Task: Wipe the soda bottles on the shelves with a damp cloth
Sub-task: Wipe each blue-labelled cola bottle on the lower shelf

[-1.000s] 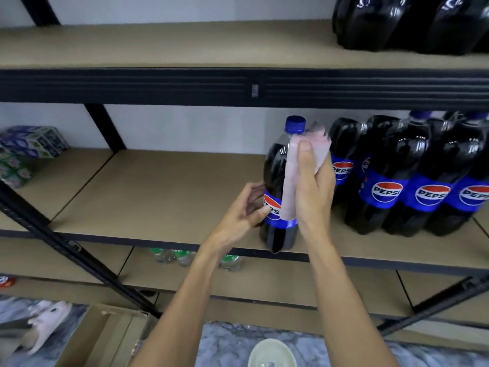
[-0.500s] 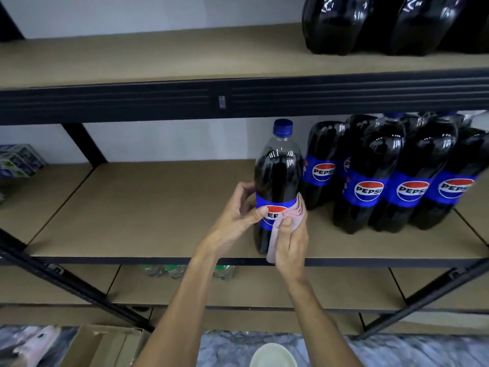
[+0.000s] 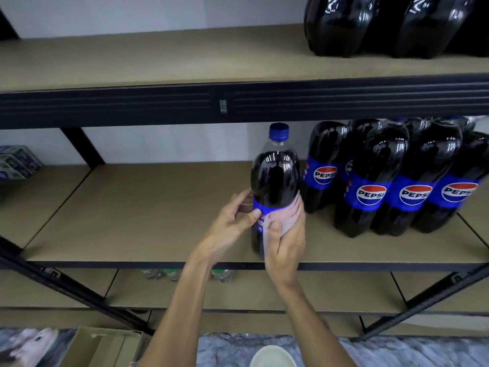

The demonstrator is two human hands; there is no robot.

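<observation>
The middle shelf (image 3: 132, 207) fills most of your view, a brown board on a dark metal frame. On its right part stands a tight group of soda bottles (image 3: 370, 197), just beside the one you work on. Whether they touch it I cannot tell.

Your bottle (image 3: 275, 178) seems to stand upright near the front edge of this shelf, its long axis vertical and the blue cap (image 3: 278, 131) on top. Both your hands meet it low, at the blue label band, so the dark shoulder and the clear neck rise above the grip. I judge that the next stroke must run along this axis — up to the neck or down to the base.

Your left hand (image 3: 232, 221) steadies the left side: the thumb lies on the front of the label and the fingers curl behind it. Your right hand (image 3: 287, 242) wraps the front and right side with bent fingers, and it presses the pale pink cloth (image 3: 287, 215) flat on the label — a strip of cloth hangs below the thumb.
</observation>
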